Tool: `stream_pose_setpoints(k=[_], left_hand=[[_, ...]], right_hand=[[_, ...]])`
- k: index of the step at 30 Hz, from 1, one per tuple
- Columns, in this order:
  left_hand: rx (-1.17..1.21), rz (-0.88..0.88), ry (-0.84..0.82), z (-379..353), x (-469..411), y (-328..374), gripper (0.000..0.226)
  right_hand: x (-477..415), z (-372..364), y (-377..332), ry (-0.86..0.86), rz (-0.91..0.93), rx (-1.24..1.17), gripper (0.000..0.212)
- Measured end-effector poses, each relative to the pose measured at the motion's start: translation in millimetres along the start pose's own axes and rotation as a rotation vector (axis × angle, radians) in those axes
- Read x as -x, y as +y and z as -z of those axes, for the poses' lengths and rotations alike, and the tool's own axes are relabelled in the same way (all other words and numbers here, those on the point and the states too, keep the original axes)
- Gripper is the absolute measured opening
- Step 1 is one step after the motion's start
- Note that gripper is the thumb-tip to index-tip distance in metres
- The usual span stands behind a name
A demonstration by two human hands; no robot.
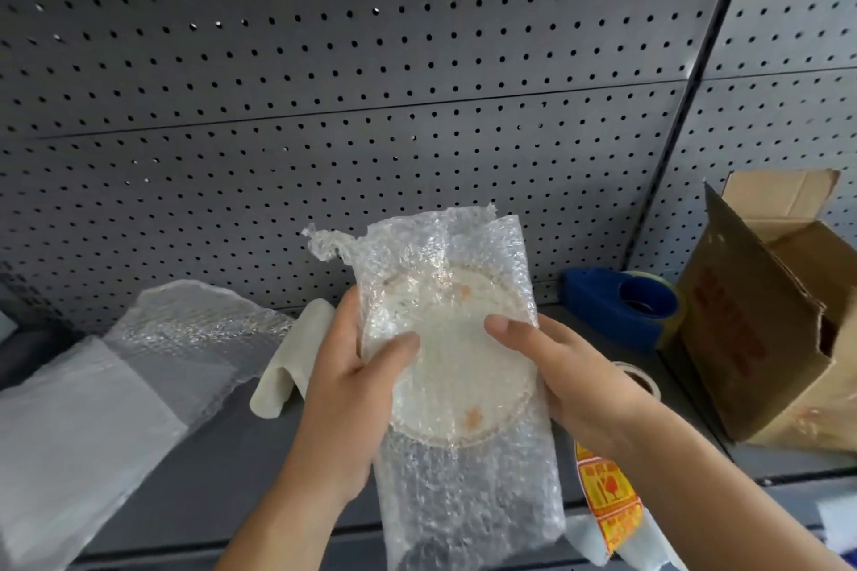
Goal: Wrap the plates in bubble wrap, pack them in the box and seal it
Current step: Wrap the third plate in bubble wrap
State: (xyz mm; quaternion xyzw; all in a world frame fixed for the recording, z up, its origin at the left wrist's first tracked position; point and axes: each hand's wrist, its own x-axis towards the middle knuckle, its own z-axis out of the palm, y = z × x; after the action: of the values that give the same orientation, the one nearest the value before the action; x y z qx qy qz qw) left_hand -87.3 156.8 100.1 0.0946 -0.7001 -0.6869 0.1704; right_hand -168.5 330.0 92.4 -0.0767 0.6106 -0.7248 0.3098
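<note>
wrapped plate held, box print — illegible

pegboard: grey, behind shelf | cloth: beige, folded, lying on grey shelf

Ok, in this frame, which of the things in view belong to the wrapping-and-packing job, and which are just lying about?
For the job:
plate, gripped by left hand and right hand
bubble wrap round it
spare bubble wrap sheets
open cardboard box
blue tape dispenser

Lying about, as far as shown:
beige cloth
yellow-and-red printed strip
pegboard wall behind
</note>
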Motion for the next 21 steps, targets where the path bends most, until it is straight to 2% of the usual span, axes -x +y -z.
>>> stream_pose_setpoints(k=[7,14,17,21], left_hand=[[0.031,0.081,-0.027,2,-9,-10,0.046],[-0.181,0.032,-0.103,2,-11,-10,0.041],[-0.241,0.063,-0.134,8,-17,-15,0.035],[-0.166,0.122,-0.007,21,-17,-23,0.032]], right_hand=[[-6,-2,3,-0.077,-0.096,-0.222,0.036],[-14,-4,15,-0.156,-0.189,-0.358,0.042],[-14,-8,19,-0.144,-0.202,-0.395,0.033],[-14,-10,19,-0.064,-0.168,-0.451,0.038]])
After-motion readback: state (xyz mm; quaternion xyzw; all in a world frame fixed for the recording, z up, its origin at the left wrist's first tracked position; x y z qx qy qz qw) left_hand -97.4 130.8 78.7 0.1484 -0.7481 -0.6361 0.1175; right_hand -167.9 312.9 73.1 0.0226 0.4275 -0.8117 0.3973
